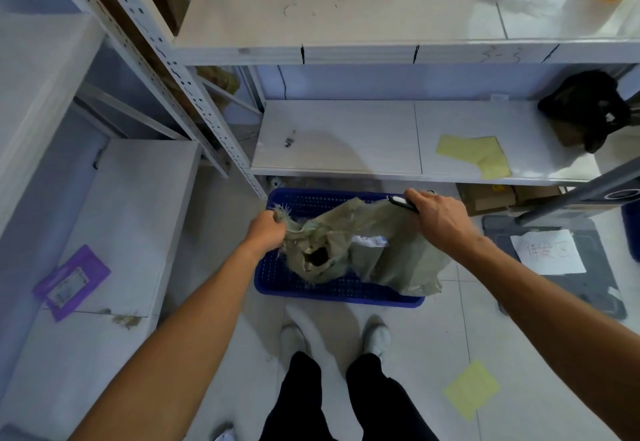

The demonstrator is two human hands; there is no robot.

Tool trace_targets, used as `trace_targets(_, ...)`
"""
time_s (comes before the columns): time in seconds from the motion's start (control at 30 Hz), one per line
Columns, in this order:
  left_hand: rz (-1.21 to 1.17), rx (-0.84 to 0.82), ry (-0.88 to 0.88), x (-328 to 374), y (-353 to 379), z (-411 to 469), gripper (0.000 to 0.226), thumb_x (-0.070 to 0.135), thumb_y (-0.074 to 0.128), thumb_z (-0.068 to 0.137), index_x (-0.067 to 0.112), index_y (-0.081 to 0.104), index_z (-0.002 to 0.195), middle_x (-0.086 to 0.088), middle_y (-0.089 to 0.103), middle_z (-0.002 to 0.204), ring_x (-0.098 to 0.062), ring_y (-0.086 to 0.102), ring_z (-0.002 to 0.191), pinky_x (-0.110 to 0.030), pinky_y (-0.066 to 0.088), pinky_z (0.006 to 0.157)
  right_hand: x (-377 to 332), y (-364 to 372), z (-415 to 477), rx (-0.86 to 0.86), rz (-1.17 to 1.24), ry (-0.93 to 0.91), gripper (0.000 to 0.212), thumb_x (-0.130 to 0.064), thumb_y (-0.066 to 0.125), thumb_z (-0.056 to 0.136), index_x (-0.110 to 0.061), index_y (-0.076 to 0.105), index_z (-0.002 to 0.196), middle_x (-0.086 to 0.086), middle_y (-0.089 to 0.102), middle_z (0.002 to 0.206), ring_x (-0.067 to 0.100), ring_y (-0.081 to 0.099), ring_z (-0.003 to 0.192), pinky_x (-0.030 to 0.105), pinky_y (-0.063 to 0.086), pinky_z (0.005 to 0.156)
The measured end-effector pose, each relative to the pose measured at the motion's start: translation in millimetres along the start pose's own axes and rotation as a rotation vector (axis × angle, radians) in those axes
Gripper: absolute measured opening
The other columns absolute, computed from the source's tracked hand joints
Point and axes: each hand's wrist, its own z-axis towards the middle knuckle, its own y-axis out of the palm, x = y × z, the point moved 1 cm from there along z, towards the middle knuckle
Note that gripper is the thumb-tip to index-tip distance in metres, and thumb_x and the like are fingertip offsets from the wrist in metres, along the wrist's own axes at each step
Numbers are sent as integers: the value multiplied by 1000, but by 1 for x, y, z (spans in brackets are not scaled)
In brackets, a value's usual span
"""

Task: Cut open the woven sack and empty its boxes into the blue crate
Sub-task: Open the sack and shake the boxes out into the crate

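Note:
A grey-green woven sack (398,253) hangs over the blue crate (332,293) on the floor. My left hand (265,232) is closed on the sack's frayed left corner. My right hand (440,222) grips the sack's right edge together with a black-and-white cutter (400,201). The sack sags between my hands, with a dark hole on its front and a white box (369,241) showing through an opening. The crate's inside is mostly hidden by the sack.
A metal shelving rack stands behind the crate; its low shelf (339,163) holds yellow paper (478,155) and a black bag (585,111). Cardboard boxes (485,198) sit under the shelf at right. A grey mat with paper (550,252) lies right; a side shelf holds a purple packet (71,283).

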Motion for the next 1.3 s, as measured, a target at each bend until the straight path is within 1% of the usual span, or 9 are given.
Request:
trace_targets(0.3,163,-32,52,-3,25,15,16,14,50,102,9,59,115,-8,63,105,-27,58,94,-36,45,76,-20,30,11,-21,36,-88,23,-22,58,100,-18,59,122,7,70,109,28,68,79,38,58,62)
trace_targets(0.47,391,-137,136,4,33,12,45,17,55,96,9,46,139,-14,57,132,-33,59,116,-42,51,94,-28,34,19,-25,141,-81,18,-23,57,100,-17,62,116,4,67,102,25,65,76,42,58,62)
trace_targets(0.7,279,-302,401,62,70,-3,86,46,82,79,28,40,152,0,31,163,-24,31,149,-48,32,120,-49,25,28,16,190,-78,17,-25,55,100,-12,62,108,5,64,95,29,62,68,39,50,54)
trace_targets(0.8,149,-319,498,87,85,-11,68,44,85,68,39,51,127,6,58,132,-22,56,124,-44,49,103,-62,22,32,-6,160,-95,13,-18,57,96,-11,59,107,6,62,98,28,61,68,37,46,54)
trace_targets(0.93,74,-248,483,97,94,-14,10,17,56,95,17,65,97,4,67,87,-24,65,89,-41,54,80,-69,23,30,28,285,-103,17,-21,54,98,-11,59,111,5,57,101,26,61,72,40,52,59)
trace_targets(1.07,-79,-266,414,93,93,-8,16,36,56,97,28,69,96,3,74,91,-21,69,90,-45,58,84,-55,29,20,192,379,68,41,-18,56,96,-12,54,136,13,54,127,29,63,82,41,55,61)
trace_targets(1.13,-149,-233,399,96,89,-8,12,30,62,99,20,69,97,2,71,91,-18,67,89,-39,57,80,-42,38,9,199,420,261,47,-19,56,95,-15,52,142,9,56,137,30,66,96,42,56,70)
trace_targets(1.23,-160,-251,395,94,89,-9,19,23,63,101,20,61,82,6,60,77,-9,56,71,-24,45,63,-36,54,-8,115,485,406,55,-23,55,96,-19,42,149,4,59,140,28,66,105,45,55,83)
trace_targets(1.3,-188,-272,374,89,88,-10,18,26,62,101,18,62,85,4,62,79,-13,57,73,-27,44,66,-33,60,-17,180,553,519,55,-22,55,97,-18,40,150,5,63,133,28,66,102,44,55,83)
